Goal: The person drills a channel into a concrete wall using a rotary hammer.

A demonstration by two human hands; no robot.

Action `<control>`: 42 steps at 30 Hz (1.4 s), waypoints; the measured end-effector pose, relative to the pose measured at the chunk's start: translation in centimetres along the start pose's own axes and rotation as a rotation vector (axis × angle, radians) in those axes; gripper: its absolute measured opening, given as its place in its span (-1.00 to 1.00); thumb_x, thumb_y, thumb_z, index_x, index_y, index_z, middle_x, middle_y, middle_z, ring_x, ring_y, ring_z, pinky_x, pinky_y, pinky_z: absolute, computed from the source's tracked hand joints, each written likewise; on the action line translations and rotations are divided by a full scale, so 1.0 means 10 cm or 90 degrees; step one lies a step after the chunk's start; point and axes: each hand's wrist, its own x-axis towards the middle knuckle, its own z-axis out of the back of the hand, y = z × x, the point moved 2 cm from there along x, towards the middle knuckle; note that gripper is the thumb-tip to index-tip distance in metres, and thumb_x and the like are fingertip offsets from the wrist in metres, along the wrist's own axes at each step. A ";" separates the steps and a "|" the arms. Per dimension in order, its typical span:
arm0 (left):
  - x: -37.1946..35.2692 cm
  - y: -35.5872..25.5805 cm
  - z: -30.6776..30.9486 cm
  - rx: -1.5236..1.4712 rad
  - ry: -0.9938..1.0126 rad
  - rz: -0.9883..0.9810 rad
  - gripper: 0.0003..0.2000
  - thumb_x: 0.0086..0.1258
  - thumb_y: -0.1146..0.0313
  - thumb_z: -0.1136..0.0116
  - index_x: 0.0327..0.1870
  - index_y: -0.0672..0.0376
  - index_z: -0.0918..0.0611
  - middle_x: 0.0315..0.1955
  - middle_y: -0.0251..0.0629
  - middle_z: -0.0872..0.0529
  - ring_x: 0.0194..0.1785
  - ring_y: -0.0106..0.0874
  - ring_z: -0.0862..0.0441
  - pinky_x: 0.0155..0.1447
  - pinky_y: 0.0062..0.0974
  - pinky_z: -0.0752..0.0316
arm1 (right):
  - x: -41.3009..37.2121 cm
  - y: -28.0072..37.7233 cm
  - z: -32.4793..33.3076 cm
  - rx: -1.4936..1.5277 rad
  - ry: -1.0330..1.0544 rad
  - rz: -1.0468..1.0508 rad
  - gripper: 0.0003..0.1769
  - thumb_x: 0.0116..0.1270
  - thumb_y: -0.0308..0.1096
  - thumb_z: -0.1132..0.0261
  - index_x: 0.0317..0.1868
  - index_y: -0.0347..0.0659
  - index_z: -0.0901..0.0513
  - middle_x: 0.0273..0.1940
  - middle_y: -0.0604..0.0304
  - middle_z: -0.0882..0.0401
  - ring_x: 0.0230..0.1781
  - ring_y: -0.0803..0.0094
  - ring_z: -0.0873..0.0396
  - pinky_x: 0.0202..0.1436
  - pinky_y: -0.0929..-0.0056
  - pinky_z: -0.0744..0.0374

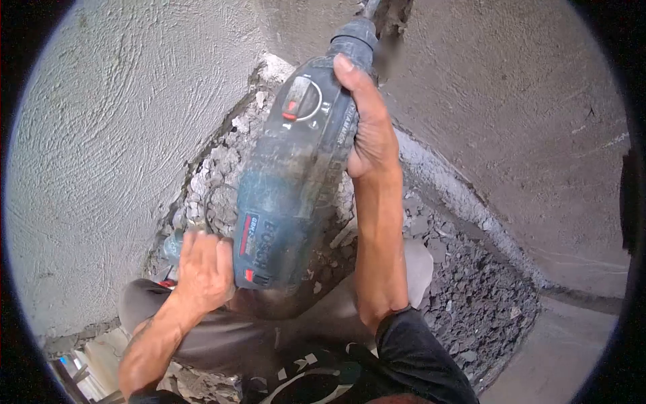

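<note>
A dusty blue-green rotary hammer (286, 175) fills the middle of the view, its nose pointing up toward the wall. My left hand (205, 266) is closed around its rear handle at lower left. Near the front collar, my right hand (373, 131) holds the body, thumb laid along the side and the other fingers hidden beneath. The metal bit (371, 8) shows briefly at the top edge, beside a rough chiselled groove (393, 27) in the wall; its tip is out of sight. A red-marked selector knob (296, 101) faces me.
Plastered walls rise on the left (114, 135) and right (511, 121), meeting in a corner. Broken rubble (219, 175) lies along the left wall, with more gravelly debris (478, 310) at lower right. A pale ledge (451, 182) runs along the right wall's foot. My bent legs (222, 343) are below.
</note>
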 end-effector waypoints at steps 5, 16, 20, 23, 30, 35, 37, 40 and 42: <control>0.10 0.03 -0.12 -0.029 0.023 0.003 -0.78 -0.12 0.50 -0.10 -0.37 0.33 -0.49 -0.49 -0.07 -0.42 -0.38 -0.10 -0.46 -0.26 -0.13 -0.40 | 0.04 0.08 0.05 -0.043 -0.053 -0.024 -0.60 0.32 -0.16 -0.39 -0.03 -0.28 -0.53 -0.27 0.12 -0.67 -0.38 0.43 -0.70 -0.26 0.43 -0.74; 0.23 0.33 0.33 0.067 -0.043 0.007 -0.72 -0.04 0.37 -0.20 -0.32 0.35 -0.52 -0.43 -0.05 -0.51 -0.36 -0.07 -0.49 -0.23 -0.13 -0.36 | 0.14 0.06 -0.24 0.054 -0.059 -0.028 -0.69 0.37 -0.15 -0.34 -0.08 -0.21 -0.59 -0.27 0.17 -0.70 -0.35 0.46 -0.70 -0.15 0.45 -0.70; 0.26 0.36 0.35 0.048 -0.039 0.018 -0.71 -0.04 0.39 -0.21 -0.29 0.36 -0.52 -0.42 -0.03 -0.52 -0.36 -0.06 -0.49 -0.22 -0.14 -0.35 | 0.16 0.08 -0.23 0.075 -0.035 -0.020 -0.71 0.35 -0.20 -0.37 -0.07 -0.20 -0.58 -0.26 0.18 -0.70 -0.33 0.45 -0.71 -0.14 0.44 -0.72; 0.27 0.35 0.40 0.039 -0.033 0.032 -0.70 -0.05 0.39 -0.22 -0.29 0.36 -0.52 -0.42 -0.03 -0.52 -0.37 -0.06 -0.48 -0.22 -0.15 -0.35 | 0.15 0.12 -0.29 0.090 -0.030 -0.024 -0.71 0.34 -0.22 -0.38 -0.08 -0.22 -0.58 -0.25 0.13 -0.72 -0.30 0.41 -0.74 -0.11 0.41 -0.75; 0.34 0.26 0.64 0.061 -0.027 0.092 -0.64 0.01 0.38 -0.21 -0.16 0.38 -0.55 -0.29 0.01 -0.57 -0.26 -0.06 -0.51 -0.15 -0.14 -0.37 | 0.18 0.09 -0.36 0.129 -0.010 -0.020 -0.65 0.34 -0.15 -0.29 -0.14 -0.34 -0.62 -0.31 0.02 -0.71 -0.37 0.27 -0.73 -0.19 0.30 -0.73; 0.07 0.15 0.52 0.079 0.016 0.060 -0.57 0.06 0.40 -0.20 -0.02 0.41 -0.53 -0.16 0.04 -0.57 -0.11 -0.05 -0.52 -0.01 -0.10 -0.39 | 0.00 -0.11 -0.24 0.144 0.039 -0.064 -0.66 0.36 -0.23 -0.26 -0.03 -0.33 -0.55 -0.23 0.00 -0.72 -0.28 0.26 -0.77 -0.16 0.26 -0.81; -0.15 0.13 0.33 -0.036 0.098 0.075 -0.49 0.05 0.36 -0.27 0.05 0.42 -0.50 -0.13 0.07 -0.56 -0.06 -0.01 -0.51 0.03 -0.04 -0.38 | -0.12 -0.14 -0.17 0.009 -0.037 -0.077 -0.62 0.34 -0.19 -0.25 -0.01 -0.34 -0.54 -0.23 0.02 -0.71 -0.31 0.28 -0.75 -0.15 0.31 -0.79; -0.21 0.10 0.32 -0.047 0.096 0.063 -0.44 -0.01 0.34 -0.33 0.05 0.41 -0.49 -0.14 0.06 -0.55 -0.09 -0.02 -0.50 -0.01 -0.06 -0.37 | -0.23 -0.16 -0.19 -0.035 -0.035 -0.087 -0.60 0.35 -0.16 -0.23 0.00 -0.33 -0.54 -0.23 0.02 -0.71 -0.33 0.29 -0.74 -0.16 0.31 -0.76; -0.23 0.10 0.32 -0.055 0.109 0.067 -0.43 -0.04 0.32 -0.35 0.04 0.41 -0.49 -0.14 0.05 -0.55 -0.09 -0.02 -0.50 -0.01 -0.07 -0.37 | -0.27 -0.15 -0.22 -0.035 -0.010 -0.101 -0.59 0.35 -0.15 -0.21 0.02 -0.34 -0.54 -0.23 0.03 -0.71 -0.33 0.30 -0.73 -0.17 0.31 -0.75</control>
